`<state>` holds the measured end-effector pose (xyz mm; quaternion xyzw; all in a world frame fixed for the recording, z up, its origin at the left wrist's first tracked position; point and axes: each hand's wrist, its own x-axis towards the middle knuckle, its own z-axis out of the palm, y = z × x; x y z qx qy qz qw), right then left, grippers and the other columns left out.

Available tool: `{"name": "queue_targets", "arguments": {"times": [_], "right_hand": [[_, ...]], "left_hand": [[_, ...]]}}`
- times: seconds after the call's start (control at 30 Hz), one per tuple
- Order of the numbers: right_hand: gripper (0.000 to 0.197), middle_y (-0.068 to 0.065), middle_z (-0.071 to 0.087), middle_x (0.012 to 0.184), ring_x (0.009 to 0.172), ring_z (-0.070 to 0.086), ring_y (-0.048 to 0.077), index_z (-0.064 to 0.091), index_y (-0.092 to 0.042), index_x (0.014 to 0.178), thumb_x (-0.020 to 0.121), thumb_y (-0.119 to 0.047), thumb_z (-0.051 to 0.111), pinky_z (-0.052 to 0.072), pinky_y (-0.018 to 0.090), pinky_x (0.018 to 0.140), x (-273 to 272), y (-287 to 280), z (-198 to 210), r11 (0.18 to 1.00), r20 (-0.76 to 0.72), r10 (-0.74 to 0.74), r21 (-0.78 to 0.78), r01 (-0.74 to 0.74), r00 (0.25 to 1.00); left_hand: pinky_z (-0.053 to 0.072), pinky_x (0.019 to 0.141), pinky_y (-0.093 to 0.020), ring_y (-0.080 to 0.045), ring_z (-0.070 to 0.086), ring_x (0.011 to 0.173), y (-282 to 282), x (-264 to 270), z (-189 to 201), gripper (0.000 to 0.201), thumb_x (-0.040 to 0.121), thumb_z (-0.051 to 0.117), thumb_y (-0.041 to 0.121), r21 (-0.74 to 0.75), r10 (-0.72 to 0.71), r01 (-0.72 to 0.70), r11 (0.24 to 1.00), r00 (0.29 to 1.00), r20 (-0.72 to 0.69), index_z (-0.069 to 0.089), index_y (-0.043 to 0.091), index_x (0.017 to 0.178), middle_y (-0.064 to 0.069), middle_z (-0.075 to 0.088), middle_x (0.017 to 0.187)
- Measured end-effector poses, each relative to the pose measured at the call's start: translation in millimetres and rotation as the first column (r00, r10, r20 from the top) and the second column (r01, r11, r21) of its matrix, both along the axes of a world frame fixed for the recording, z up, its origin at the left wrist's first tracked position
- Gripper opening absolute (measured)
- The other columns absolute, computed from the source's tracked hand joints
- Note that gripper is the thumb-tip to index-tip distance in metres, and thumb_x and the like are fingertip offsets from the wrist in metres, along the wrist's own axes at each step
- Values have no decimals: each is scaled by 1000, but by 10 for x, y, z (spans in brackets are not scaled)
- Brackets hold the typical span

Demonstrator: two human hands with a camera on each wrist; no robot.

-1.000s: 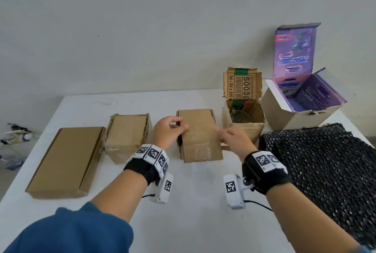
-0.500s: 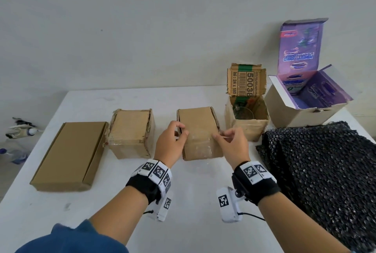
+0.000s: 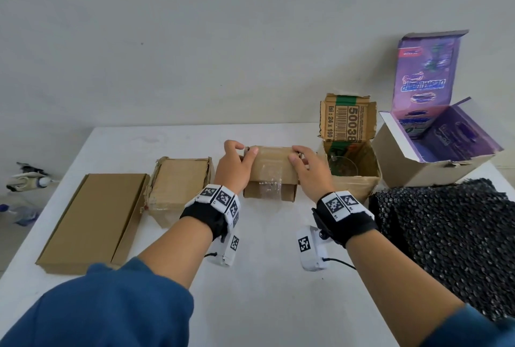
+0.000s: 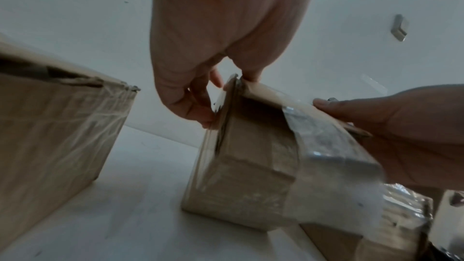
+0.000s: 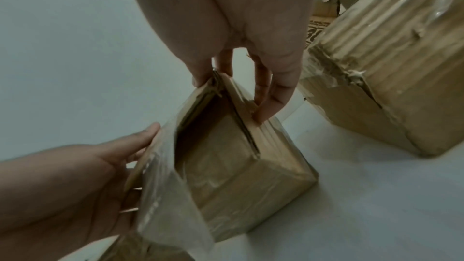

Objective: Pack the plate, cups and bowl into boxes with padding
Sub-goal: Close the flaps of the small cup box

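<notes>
A small brown cardboard box [image 3: 269, 190] stands mid-table with its taped lid flap [image 3: 271, 164] raised at the near edge. My left hand [image 3: 237, 162] pinches the flap's left edge, thumb on top. My right hand [image 3: 303, 168] pinches its right edge. In the left wrist view the left hand [image 4: 216, 94] grips the flap [image 4: 314, 126] above the box [image 4: 246, 178]. In the right wrist view the right hand [image 5: 241, 86] holds the flap corner, and the box [image 5: 246, 170] gapes dark inside. A clear glass cup [image 3: 342, 166] sits in the open box [image 3: 354, 182] to the right.
A closed taped box [image 3: 179, 187] and a flat cardboard box [image 3: 89, 221] lie to the left. An open purple-lined box [image 3: 434, 151] stands at the back right. Black bubble wrap [image 3: 451, 238] covers the table's right side. The white table [image 3: 267, 277] drops off at left.
Both hands slid from the box's far part onto the lid flap's side edges, and the flap's near edge has come up off the box front.
</notes>
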<state>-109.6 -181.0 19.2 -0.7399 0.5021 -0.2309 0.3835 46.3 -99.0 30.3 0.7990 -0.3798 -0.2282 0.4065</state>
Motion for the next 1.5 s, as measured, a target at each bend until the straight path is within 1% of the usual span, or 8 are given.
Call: {"name": "queue_targets", "arguments": {"times": [0.3, 0.53, 0.7, 0.83, 0.9, 1.17, 1.33, 1.5], "right_hand": [[41, 6, 56, 101, 100, 59, 28, 46, -22, 129, 94, -44, 47, 52, 47, 88, 194, -300, 75, 992, 42, -86, 100, 82, 995], [39, 3, 61, 76, 75, 64, 20, 53, -16, 79, 91, -52, 46, 57, 45, 78, 13, 68, 27, 940, 124, -291, 221, 259, 949], [49, 14, 68, 85, 81, 66, 22, 68, -1, 82, 82, -50, 63, 60, 39, 72, 98, 323, 44, 860, 209, -229, 500, 97, 951], [31, 8, 66, 92, 91, 60, 21, 67, -7, 81, 80, -37, 71, 58, 35, 76, 233, 248, 24, 768, 307, -325, 638, 60, 894], [22, 8, 67, 95, 94, 60, 23, 66, -7, 80, 83, -28, 70, 56, 35, 81, 268, 216, -37, 742, 340, -384, 667, 67, 859], [12, 4, 67, 90, 91, 59, 15, 68, -11, 75, 83, -19, 69, 43, 32, 100, 280, 199, -266, 819, 455, -331, 573, 12, 827], [17, -5, 62, 70, 72, 53, 7, 64, -17, 71, 88, -21, 64, 40, 19, 73, 263, 189, -266, 906, 410, -217, 423, 26, 886], [19, -10, 53, 57, 52, 44, -1, 65, -14, 73, 89, -23, 62, 35, 11, 55, 298, 186, -291, 954, 333, -189, 284, 93, 924]], "left_hand": [[33, 103, -24, -16, 44, 127, -128, 161, -104, 42, 102, 37, 21, -54, -307, 312, 948, 947, 94, 36, 25, 143, -1, 48, 140], [34, 90, -23, -23, 51, 115, -324, 265, -62, 43, 102, 36, 24, 32, -321, 320, 947, 945, 59, 32, 25, 145, -10, 57, 123], [36, 85, -25, -26, 54, 110, -410, 253, -53, 43, 102, 33, 25, 76, -299, 293, 953, 951, 81, 31, 25, 145, -14, 59, 117], [24, 108, -27, -21, 26, 141, -441, 262, -82, 45, 103, 30, 27, 112, -299, 288, 951, 949, 99, 27, 25, 148, -10, 24, 154], [14, 112, -25, -16, 13, 146, -445, 273, -91, 46, 103, 30, 25, 106, -317, 306, 946, 942, 109, 25, 24, 149, -5, 3, 160], [3, 110, -19, -9, -5, 146, -404, 376, -103, 56, 102, 37, 32, 53, -429, 433, 900, 900, -73, 12, 29, 151, -2, -2, 160], [14, 120, -35, -14, 17, 145, -470, 406, -171, 59, 98, 44, 40, 35, -388, 390, 920, 920, -52, 17, 30, 150, 0, 14, 158], [42, 105, -42, -16, 45, 126, -466, 399, -131, 54, 97, 48, 34, 9, -372, 373, 928, 927, -48, 27, 27, 147, 7, 34, 145]]}}
